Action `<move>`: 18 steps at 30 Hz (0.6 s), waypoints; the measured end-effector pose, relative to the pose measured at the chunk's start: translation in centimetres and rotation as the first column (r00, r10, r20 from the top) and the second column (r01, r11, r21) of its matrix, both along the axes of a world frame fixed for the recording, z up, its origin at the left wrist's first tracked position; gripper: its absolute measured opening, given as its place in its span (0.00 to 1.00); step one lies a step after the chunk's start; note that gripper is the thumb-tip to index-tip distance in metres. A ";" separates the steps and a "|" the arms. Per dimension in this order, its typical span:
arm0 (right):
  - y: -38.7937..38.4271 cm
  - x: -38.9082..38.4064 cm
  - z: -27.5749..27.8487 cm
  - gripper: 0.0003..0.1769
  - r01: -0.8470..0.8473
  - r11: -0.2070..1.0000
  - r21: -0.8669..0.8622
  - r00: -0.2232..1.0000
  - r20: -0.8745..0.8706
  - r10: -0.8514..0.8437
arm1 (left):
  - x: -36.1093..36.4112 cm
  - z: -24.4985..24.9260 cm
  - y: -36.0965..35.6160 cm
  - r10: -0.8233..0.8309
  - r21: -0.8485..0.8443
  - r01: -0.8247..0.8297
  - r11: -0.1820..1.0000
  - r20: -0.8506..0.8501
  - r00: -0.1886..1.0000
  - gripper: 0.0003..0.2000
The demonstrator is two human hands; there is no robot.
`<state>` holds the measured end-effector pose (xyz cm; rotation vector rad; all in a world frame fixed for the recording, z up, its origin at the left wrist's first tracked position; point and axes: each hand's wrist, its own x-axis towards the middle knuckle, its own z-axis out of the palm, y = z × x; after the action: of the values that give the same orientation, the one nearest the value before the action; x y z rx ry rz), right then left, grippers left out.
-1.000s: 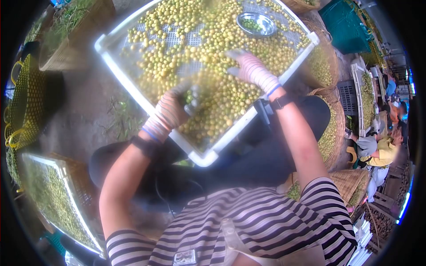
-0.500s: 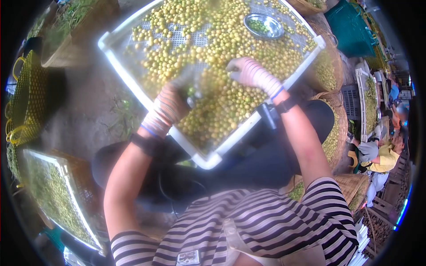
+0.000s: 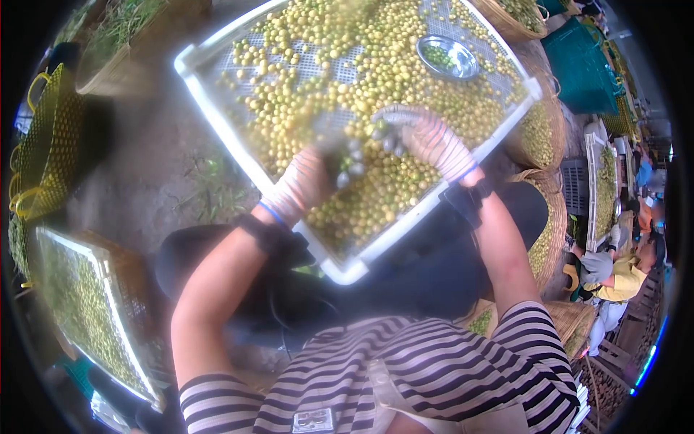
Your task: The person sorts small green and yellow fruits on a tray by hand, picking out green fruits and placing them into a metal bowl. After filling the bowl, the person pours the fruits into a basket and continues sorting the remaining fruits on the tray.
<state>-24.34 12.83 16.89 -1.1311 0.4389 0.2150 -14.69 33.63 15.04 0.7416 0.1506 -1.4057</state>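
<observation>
Both my hands wear pale striped gloves with grey fingertips and work over a white-framed mesh tray (image 3: 256,165) of small round yellow-green fruits (image 3: 383,79). My left hand (image 3: 307,181) is low over the near left part of the fruits, its fingers loosely curled, apart and partly blurred; nothing can be made out in them. My right hand (image 3: 430,141) bends over the fruits to its right. A green fruit (image 3: 379,129) shows between its curved fingers. An oval metal bowl (image 3: 466,69) with some green fruits lies on the tray at the far right.
Another framed tray of fruits (image 3: 101,318) stands at lower left. Yellow-handled woven baskets (image 3: 47,145) are at left. Wicker baskets of fruits (image 3: 538,134) and a teal container (image 3: 578,65) are at right. A person in a yellow top (image 3: 625,281) sits farther right.
My left hand has shifted right over the fruits. My right hand has moved slightly right and down, and a green fruit now shows at its fingers. The view has shifted a little.
</observation>
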 end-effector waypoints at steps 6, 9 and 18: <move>4.6 1.4 4.1 0.15 -0.196 0.773 -0.604 0.949 0.083 0.305 | -0.5 0.7 -0.1 0.042 0.041 -0.042 0.998 0.016 0.999 0.15; 2.0 2.6 2.2 0.13 0.094 0.276 -0.956 0.928 0.184 0.323 | 0.2 0.0 0.1 0.027 0.048 -0.026 0.998 -0.002 1.000 0.15; 3.5 1.6 0.8 0.09 -0.298 -0.269 -0.916 0.800 -0.393 0.454 | 3.6 0.3 2.0 -0.024 0.055 -0.015 0.998 0.632 0.775 0.09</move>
<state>-22.70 16.30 17.68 -2.9491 -0.0329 0.4070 -11.14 35.59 15.35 1.2285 -0.3461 -1.0865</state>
